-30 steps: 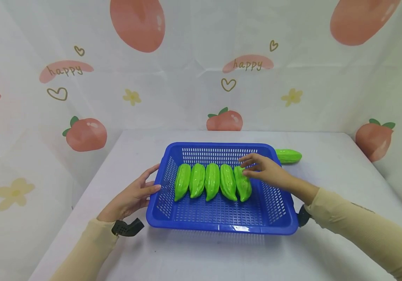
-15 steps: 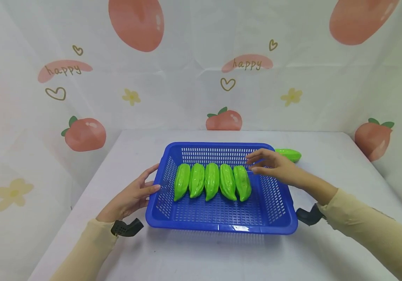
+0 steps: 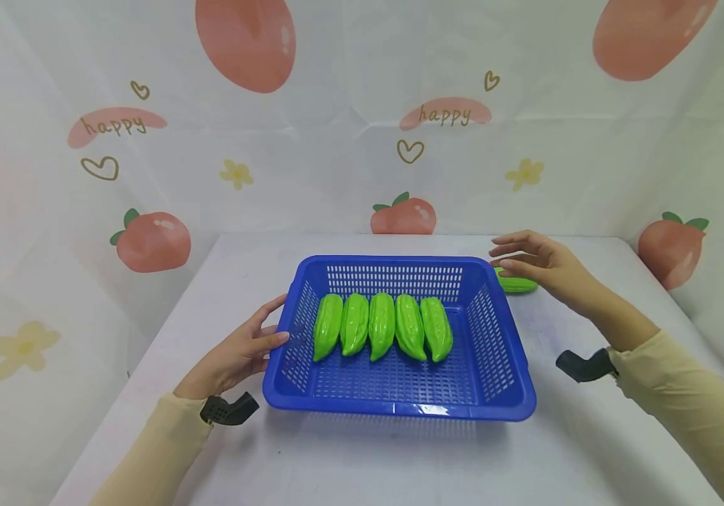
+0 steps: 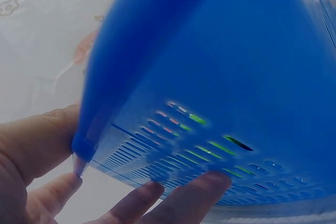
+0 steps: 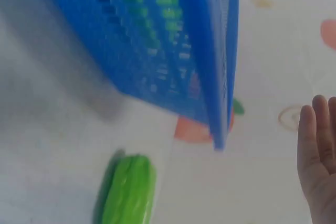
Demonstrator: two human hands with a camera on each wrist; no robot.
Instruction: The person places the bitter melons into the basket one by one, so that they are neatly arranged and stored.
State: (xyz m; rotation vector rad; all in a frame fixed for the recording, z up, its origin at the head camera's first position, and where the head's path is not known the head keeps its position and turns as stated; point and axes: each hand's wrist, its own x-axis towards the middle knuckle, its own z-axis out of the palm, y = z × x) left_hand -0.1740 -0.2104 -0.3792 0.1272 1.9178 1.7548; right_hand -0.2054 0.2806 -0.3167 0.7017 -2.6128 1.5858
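Note:
My left hand [image 3: 238, 355] holds the blue plastic basket [image 3: 362, 408] by its left side, thumb at the rim. In the left wrist view its fingers [image 4: 191, 198] lie against the slotted outer wall. Several glossy green ridged bitter melons [image 3: 382, 327] lie side by side in the basket, towards its left and middle. My right hand [image 3: 554, 270] hovers past the basket's far right corner, fingers loosely bent, holding nothing. Just below it, a loose bitter melon [image 3: 517, 285] lies on the table, partly hidden by the hand. The right wrist view shows that bitter melon [image 5: 130, 192] apart from the hand [image 5: 319, 158].
The basket's right wall [image 3: 495, 344] stands between the row inside and the loose bitter melon. The white tabletop [image 3: 349, 471] runs back to a white cloth backdrop [image 3: 324, 176] with printed fruit and flowers. A black wrist device [image 3: 585, 366] sits on the right wrist.
My right hand has drawn back from over the rightmost bitter melon in the basket, crossing the right rim to above the loose one. My left hand and the basket have stayed put.

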